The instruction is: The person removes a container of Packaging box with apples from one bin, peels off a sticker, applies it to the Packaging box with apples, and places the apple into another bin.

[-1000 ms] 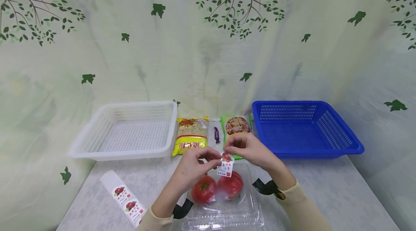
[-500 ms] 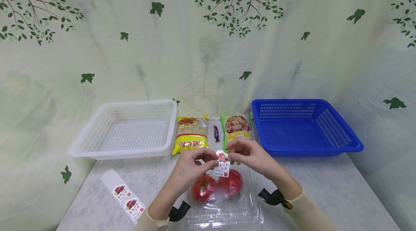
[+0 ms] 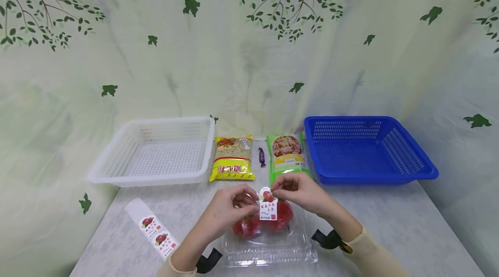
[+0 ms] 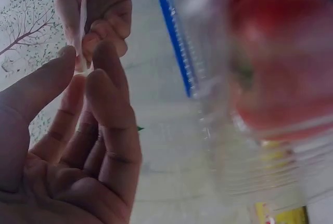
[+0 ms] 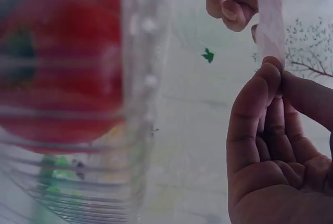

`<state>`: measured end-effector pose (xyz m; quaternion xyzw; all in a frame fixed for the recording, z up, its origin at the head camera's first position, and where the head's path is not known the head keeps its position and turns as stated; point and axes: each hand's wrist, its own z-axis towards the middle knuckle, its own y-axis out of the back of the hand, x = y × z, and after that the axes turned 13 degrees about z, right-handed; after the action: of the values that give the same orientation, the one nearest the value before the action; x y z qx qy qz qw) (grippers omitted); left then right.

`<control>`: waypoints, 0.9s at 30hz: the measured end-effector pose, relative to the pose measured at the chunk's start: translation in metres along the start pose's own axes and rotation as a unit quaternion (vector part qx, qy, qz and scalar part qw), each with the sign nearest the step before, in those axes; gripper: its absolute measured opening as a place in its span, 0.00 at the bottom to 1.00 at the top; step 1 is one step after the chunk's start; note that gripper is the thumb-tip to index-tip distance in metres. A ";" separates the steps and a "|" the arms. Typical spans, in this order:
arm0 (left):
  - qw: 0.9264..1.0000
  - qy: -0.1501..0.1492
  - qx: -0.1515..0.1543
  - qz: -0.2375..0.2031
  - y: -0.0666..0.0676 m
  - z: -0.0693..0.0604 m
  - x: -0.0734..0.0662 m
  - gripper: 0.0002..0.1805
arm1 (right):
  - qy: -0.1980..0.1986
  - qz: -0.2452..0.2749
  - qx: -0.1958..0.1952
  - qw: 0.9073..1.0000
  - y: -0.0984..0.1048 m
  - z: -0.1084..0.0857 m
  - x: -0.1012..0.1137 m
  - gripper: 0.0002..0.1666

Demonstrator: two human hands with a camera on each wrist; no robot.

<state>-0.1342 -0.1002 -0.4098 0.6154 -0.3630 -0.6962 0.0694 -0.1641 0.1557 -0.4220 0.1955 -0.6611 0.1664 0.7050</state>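
Observation:
A white label sticker (image 3: 268,208) with a red fruit picture and red lettering stands upright between both hands. The left hand (image 3: 230,207) pinches its left edge with thumb and fingertips. At its upper right, the right hand (image 3: 300,190) pinches it between thumb and index finger; this grip shows closely in the right wrist view. Just below lies a clear plastic clamshell box (image 3: 269,251), lid down, with two red apples (image 3: 283,218) inside, partly hidden by label and left fingers. Both wrist views show the box and fruit blurred at the side.
A strip of labels (image 3: 153,230) lies at left. Behind stand a white basket (image 3: 156,179) and a blue basket (image 3: 374,177). Between them lie a yellow pasta bag (image 3: 233,160), a purple wrapped candy (image 3: 262,158) and a green-edged food packet (image 3: 287,155). A printed curtain (image 3: 249,64) hangs behind.
The label has come down a little toward the box and now faces more squarely forward. The right hand has lowered onto its upper right edge; the left hand has shifted slightly left and down.

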 end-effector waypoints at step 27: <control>0.910 -0.254 -0.138 0.297 -0.032 -0.023 0.014 0.11 | -0.029 -0.064 0.018 0.997 -0.004 -0.001 -0.022 0.07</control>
<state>-0.1050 -0.0942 -0.4392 0.2658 -0.4348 -0.8194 0.2623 -0.1628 0.1528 -0.4439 0.2547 -0.6642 0.1276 0.6911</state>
